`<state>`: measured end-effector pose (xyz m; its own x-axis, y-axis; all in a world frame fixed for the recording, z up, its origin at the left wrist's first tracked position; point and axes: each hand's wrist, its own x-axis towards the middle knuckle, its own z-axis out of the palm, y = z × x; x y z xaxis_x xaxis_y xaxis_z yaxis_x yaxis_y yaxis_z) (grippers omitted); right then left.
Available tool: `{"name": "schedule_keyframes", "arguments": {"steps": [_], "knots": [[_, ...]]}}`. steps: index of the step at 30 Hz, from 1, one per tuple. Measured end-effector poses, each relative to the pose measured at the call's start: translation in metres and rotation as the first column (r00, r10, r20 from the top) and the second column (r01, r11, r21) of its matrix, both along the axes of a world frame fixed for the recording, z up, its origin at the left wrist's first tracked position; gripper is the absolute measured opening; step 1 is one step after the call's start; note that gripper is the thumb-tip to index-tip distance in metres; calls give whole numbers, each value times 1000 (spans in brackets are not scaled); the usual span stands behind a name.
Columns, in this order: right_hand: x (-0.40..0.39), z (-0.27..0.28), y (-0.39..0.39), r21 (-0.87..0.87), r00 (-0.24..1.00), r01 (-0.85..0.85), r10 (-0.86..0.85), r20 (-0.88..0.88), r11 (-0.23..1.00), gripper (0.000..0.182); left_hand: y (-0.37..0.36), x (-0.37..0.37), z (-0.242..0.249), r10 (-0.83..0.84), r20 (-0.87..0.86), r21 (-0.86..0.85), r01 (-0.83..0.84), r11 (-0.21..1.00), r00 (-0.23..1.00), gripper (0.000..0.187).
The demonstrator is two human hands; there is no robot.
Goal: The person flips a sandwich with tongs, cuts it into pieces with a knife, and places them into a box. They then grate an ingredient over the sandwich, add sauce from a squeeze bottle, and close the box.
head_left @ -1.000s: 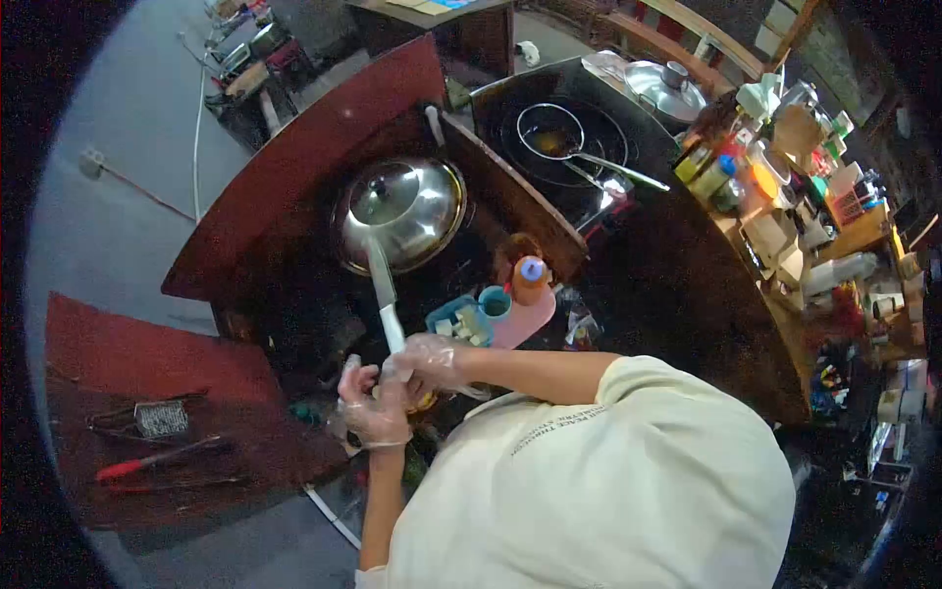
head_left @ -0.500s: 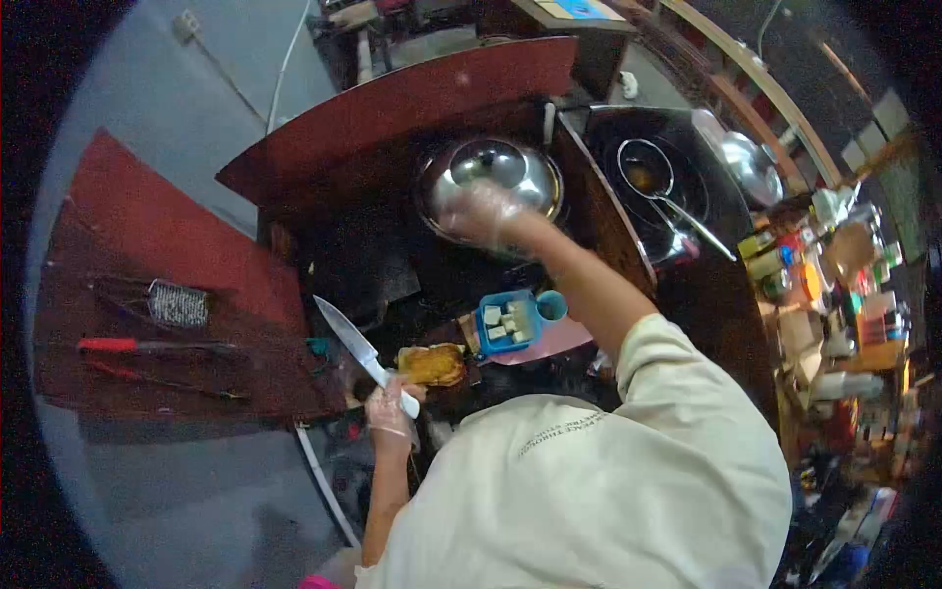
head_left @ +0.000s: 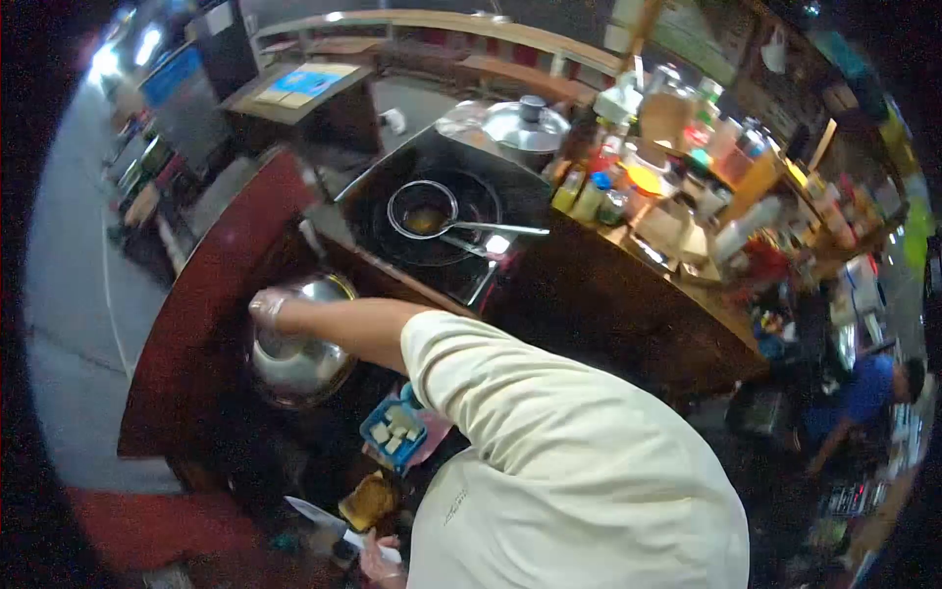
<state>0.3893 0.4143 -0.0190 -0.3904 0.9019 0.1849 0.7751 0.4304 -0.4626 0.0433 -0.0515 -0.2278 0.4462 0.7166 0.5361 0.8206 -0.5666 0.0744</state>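
Over the steel bowl (head_left: 294, 358) near the worktop's far left edge: right hand (head_left: 267, 306), gloved, fingers curled at the rim, grasp perhaps on the lid, hard to tell. By the near edge: left hand (head_left: 378, 562) clenched around a knife (head_left: 324, 518), beside a blue tray (head_left: 394, 432).

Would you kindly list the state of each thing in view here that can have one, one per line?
right hand: gloved, reaching onto the steel pot lid
steel pot lid: resting on its pot, closed
left hand: gloved, gripping the knife
knife: held, blade pointing left
blue tray: holding pale cubes
wok: uncovered on the stove, strainer ladle resting in it
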Motion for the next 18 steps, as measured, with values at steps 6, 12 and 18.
{"name": "schedule_keyframes", "arguments": {"steps": [6,12,18], "knots": [[43,74,-26,212,979,-115,74,192,970,19,52,-24,-8,-8,277,-370,114,922,961,56],[118,178,-86,164,929,-117,50,366,979,17,137,83,54,-165,358,-508,340,792,919,52],[174,198,-82,152,909,19,-81,410,988,17,168,145,89,-203,425,-645,453,616,882,47]]}}
